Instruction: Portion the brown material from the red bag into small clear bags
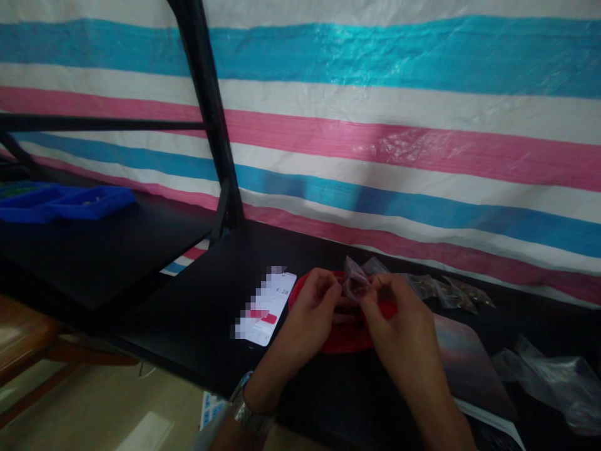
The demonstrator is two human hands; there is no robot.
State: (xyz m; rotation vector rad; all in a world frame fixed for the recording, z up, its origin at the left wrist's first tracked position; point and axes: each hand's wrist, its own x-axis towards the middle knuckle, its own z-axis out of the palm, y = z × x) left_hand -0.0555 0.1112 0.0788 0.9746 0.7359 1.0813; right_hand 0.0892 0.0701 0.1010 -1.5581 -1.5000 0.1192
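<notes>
Right hand [402, 321] pinches small plastic bag [357, 280] over red tray [348, 341], left hand [313, 310] alongside, grip unclear; likely working bag's mouth, needs steadiness.

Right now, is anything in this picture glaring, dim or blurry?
Head view: light glares off the striped sheet, which also carries a soft shadow; the phone is bright, partly covered by blocky pixels; the black table looks dim; the small bag at the fingers is too soft to show its contents clearly.
</notes>
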